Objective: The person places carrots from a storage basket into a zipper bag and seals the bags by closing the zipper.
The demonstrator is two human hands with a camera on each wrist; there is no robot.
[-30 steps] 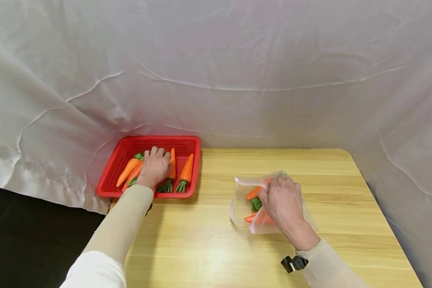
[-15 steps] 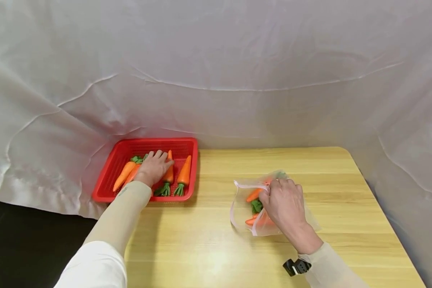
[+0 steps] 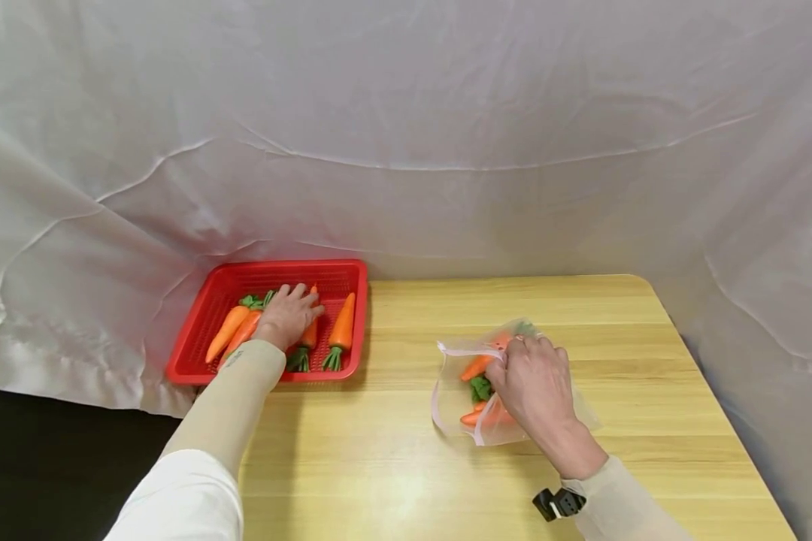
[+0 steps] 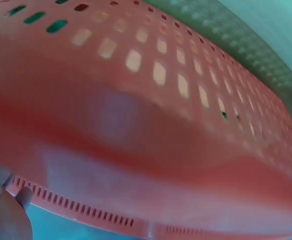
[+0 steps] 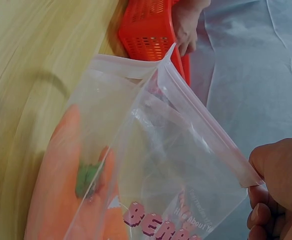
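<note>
Bag [image 3: 456,379] on the table [image 3: 392,451] reads "BEAR" in pink; right hand [image 3: 531,383] pinches its rim open. Left hand [image 3: 287,315], fingers curled, grips a carrot [image 3: 309,330] in the red basket [image 3: 196,361].

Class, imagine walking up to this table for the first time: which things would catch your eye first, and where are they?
The bright red perforated plastic basket at the table's far left corner stands out, with orange toy carrots lying in it and the left hand resting on them. Near the middle of the pale wooden table, the right hand pinches the open rim of a clear zip-top plastic bag that already holds carrots.
</note>
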